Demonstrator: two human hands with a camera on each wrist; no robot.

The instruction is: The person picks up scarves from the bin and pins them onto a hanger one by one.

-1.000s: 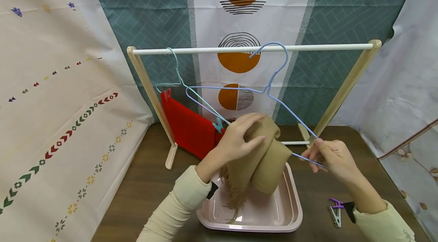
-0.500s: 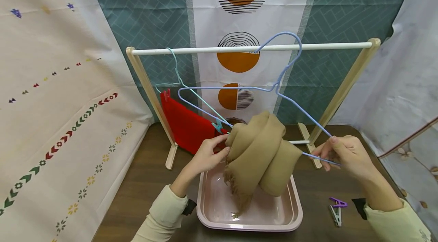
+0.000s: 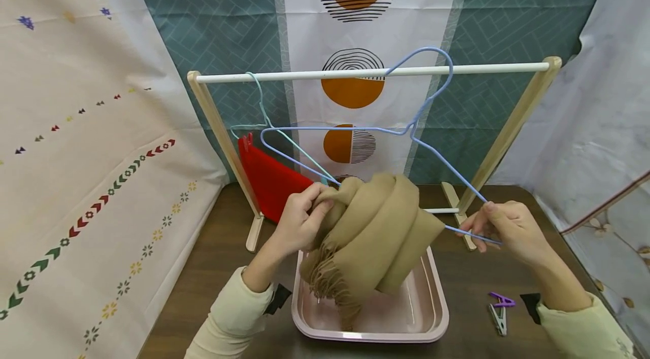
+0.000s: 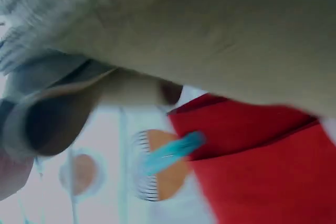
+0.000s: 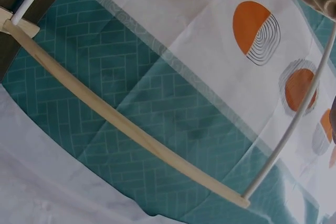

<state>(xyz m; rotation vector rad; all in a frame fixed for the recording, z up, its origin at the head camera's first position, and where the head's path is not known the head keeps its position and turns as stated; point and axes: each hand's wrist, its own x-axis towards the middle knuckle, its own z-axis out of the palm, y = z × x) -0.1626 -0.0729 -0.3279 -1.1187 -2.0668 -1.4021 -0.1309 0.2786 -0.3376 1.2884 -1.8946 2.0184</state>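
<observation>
A tan fringed scarf (image 3: 386,223) drapes over the lower bar of a blue hanger (image 3: 447,163), its fringe hanging over a pink basin (image 3: 373,338). My left hand (image 3: 297,220) pinches the scarf's upper left edge between thumb and fingers. At the other side my right hand (image 3: 510,229) grips the hanger's right corner, keeping it tilted in front of the rack. The hanger's hook overlaps the rack's white rail (image 3: 315,75) in the head view. Scarf folds hide the middle of the lower bar.
A red cloth (image 3: 269,184) hangs from a mint hanger (image 3: 261,99) at the rack's left, with a teal clip (image 4: 176,153) on it. Purple and grey clothespins (image 3: 500,316) lie right of the basin. A wooden post (image 3: 518,122) stands at the right.
My left hand has drawn back from on top of the scarf and now pinches its left edge, spreading it leftward. The right hand and hanger have shifted slightly right.
</observation>
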